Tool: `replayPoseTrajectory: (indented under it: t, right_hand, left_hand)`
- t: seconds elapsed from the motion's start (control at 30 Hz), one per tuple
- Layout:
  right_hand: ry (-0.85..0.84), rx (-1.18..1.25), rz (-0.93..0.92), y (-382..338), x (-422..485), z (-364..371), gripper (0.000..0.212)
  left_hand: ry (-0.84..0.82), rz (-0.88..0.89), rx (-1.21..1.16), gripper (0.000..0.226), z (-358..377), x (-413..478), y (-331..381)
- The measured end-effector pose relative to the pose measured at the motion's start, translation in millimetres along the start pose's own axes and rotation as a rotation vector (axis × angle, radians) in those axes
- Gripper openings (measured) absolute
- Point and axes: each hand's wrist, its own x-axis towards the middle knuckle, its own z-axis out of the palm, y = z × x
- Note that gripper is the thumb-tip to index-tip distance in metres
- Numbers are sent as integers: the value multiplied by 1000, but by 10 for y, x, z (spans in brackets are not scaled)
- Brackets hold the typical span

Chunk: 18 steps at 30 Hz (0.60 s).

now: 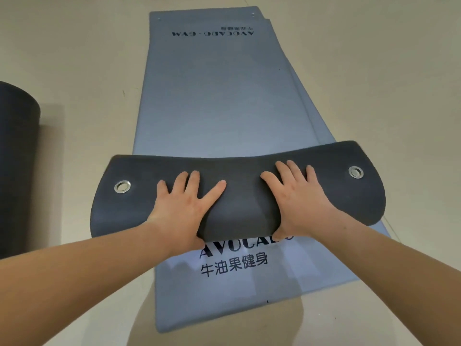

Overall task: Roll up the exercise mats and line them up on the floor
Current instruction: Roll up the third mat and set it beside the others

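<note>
A grey-blue exercise mat (212, 96) is laid flat on the beige floor (74, 58), its long axis running straight away from the camera. Its near end is folded over into a curl (239, 196) lying crosswise, the dark charcoal underside turned up, matte and foam-like, with rounded corners. Two metal eyelets are seen there, one by the left corner (122, 187) and one by the right (355, 172). The left hand (184, 203) is pressed on the curl, fingers spread, thumb tucked under its near edge; the right hand (296, 196) grips it likewise. More grey-blue mats lie beneath, one printed "AVOCA…" with "牛油果健身" (234, 265); "AVOCADO · GYM" (213, 33) is read upside down at the far end. A dark rolled mat (17, 166) rests at the left edge.
</note>
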Motion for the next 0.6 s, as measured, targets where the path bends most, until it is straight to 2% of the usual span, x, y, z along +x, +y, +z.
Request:
replayPoseTrajectory:
  t: [0.13,0.23,0.3,0.4,0.53,0.6]
  right_hand:
    - [-22,31,-32,25,-95,14,119]
    - [-20,81,-43,47,-228,-14,102]
    - [-93,152,-74,98,-353,-88,93]
    - [-316,268,-115,225,-532,-270,89]
    - [-711,474,-97,347,-525,-357,88]
    - [-856,526,-117,330,-385,-268,86]
  left_hand:
    - [-86,60,-62,124,-40,18,-4]
    - [-154,127,-123,104,-185,-4,9]
    - [-200,182,-158,91,-296,-74,49]
    - [-312,269,-234,82,-474,-185,116]
    - [-661,291,-493,79,-588,-185,70]
    - [-787,287,-601,76,-487,-164,32]
